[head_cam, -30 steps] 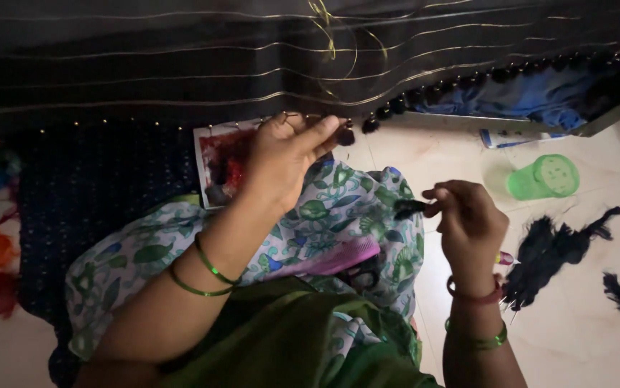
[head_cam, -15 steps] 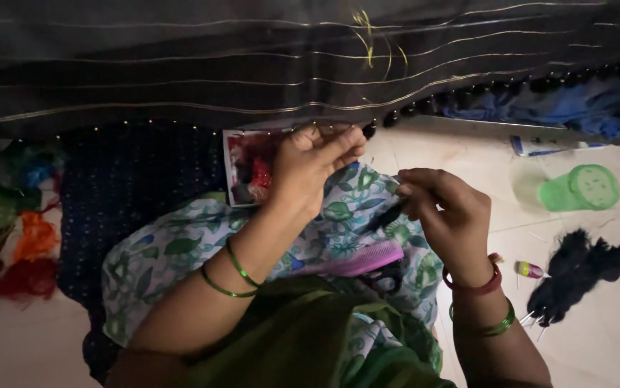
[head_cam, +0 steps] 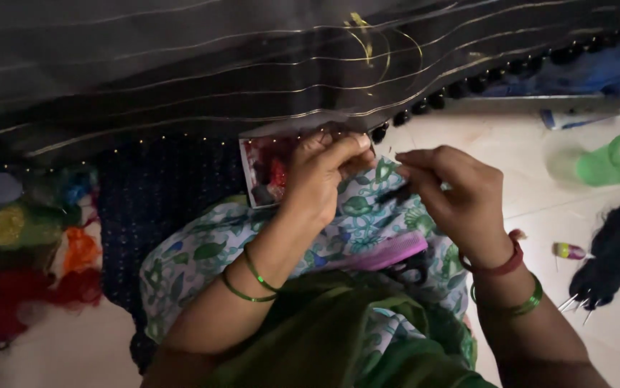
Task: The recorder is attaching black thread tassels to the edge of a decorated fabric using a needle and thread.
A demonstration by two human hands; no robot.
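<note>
Hands first. We see the left hand [head_cam: 324,176] raised over the lap, wrist bent, fingers curled inward, thumb and forefinger pinched together at the lower edge of the dark striped fabric [head_cam: 180,65] that hangs across the top of the view. Grip is narrow; what sits between those fingertips we cannot make out, only that they meet at the fabric's beaded hem. Two thin green bangles [head_cam: 252,282] ring the left forearm.

Right hand [head_cam: 453,197] is just beside the left, knuckles up, fingers folded down around a small dark tuft of thread [head_cam: 396,192] that pokes out toward the left hand. Grip is closed on that tuft. A red band and a green bangle sit on the right wrist.

Both hands hover above a floral-print cloth [head_cam: 202,251] spread on the lap, with a pink comb-like tool [head_cam: 392,251] lying on it below the hands. A small packet with red contents [head_cam: 263,172] lies partly under the left hand.

Hard to read: any needle or thread between the two hands is too fine and blurred for us to confirm. Left side shows a dim heap of coloured yarn [head_cam: 22,237], shapes indistinct. At right, a green lidded container [head_cam: 615,159] lies on the pale floor, with a clump of black thread [head_cam: 612,259] near it, cut off by the frame edge.
</note>
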